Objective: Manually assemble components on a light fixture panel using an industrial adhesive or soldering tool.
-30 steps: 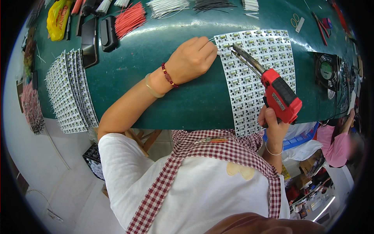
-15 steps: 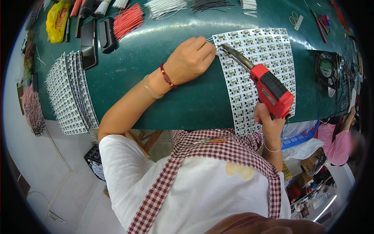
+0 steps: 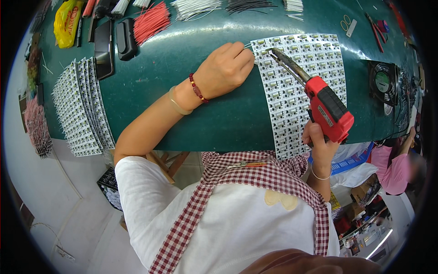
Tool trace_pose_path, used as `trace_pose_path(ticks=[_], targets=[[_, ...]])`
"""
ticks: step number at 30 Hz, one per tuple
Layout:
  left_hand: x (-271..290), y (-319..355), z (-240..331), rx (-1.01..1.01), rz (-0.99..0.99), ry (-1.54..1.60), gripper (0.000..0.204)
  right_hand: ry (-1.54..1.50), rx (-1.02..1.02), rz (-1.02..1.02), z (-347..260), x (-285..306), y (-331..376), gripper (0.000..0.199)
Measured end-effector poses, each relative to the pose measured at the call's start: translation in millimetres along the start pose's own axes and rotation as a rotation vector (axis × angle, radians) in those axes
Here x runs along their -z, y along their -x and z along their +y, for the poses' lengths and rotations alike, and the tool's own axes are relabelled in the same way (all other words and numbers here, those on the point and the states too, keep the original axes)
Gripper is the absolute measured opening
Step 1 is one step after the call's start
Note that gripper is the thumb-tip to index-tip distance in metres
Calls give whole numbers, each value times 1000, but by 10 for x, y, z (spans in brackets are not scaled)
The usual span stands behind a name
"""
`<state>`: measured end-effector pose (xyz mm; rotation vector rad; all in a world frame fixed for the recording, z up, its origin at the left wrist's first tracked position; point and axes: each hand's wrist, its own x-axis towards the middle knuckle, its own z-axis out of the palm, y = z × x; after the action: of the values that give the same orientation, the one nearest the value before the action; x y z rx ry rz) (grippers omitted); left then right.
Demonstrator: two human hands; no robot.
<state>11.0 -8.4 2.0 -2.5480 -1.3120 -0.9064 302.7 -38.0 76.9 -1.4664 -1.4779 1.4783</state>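
A large white circuit-board panel [image 3: 284,116], covered in rows of small components, lies on the green table at the right of centre. My left hand [image 3: 228,67] is closed at its upper left edge, pinching thin white wires [image 3: 248,45] whose ends reach the panel. Most of their length is hidden by the fingers. A red and black soldering gun [image 3: 329,108] is gripped in my right hand [image 3: 320,140], its handle partly hidden. The gun's long metal tip slants up and left over the panel's upper rows; whether it touches cannot be made out.
More board panels [image 3: 82,109] lie overlapped at left. Along the far side are red wires [image 3: 152,22], white wires [image 3: 196,8], a black case [image 3: 126,39] and a yellow bag [image 3: 67,23]. Pliers [image 3: 375,33] and a fan [image 3: 382,81] are at right. A person in pink [image 3: 392,169] sits beyond.
The soldering gun and my right hand have shifted right, taking the tip from the panel's left edge further inward. My left hand stays by the edge with only a slight shift.
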Motion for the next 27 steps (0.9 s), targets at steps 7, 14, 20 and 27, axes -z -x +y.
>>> trace_pose_path(ticks=[7,14,20,27], targets=[[15,8,-1,-3,-21,-64,16,-57,6,-61,-108,22,45,12],[44,-3,1,-30,-22,-124,19,-104,-33,-82,-24,56,117,11],[56,8,-1,-77,-35,-94,21,-72,-51,-83,61,59,143,16],[45,1,5,-79,-49,-82,21,-1,-51,-41,194,61,162,24]])
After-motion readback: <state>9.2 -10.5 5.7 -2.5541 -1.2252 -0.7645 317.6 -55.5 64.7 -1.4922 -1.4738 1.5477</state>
